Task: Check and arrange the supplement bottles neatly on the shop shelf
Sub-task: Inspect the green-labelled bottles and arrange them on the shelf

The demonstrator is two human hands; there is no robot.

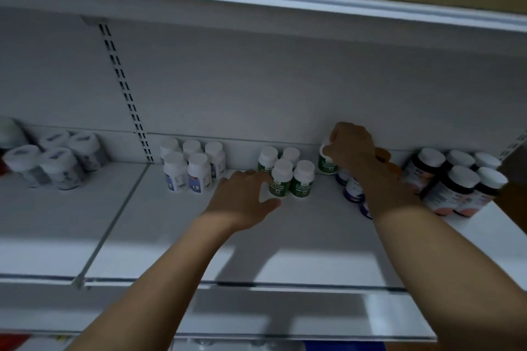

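Several green-label bottles with white caps (291,177) stand in a cluster near the back of the white shelf (171,236). My left hand (245,196) lies flat against the left side of the cluster, fingers straight, touching the front-left bottle. My right hand (352,145) grips the white cap of another green-label bottle (326,165), which stands apart to the right near the back wall. My right forearm hides part of a row of purple-label bottles (352,191).
White bottles with purple labels (189,168) stand to the left of the green cluster. Dark bottles with orange labels (456,182) fill the right end. Larger pale jars (54,159) sit on the far-left shelf section. Another shelf (256,8) hangs overhead.
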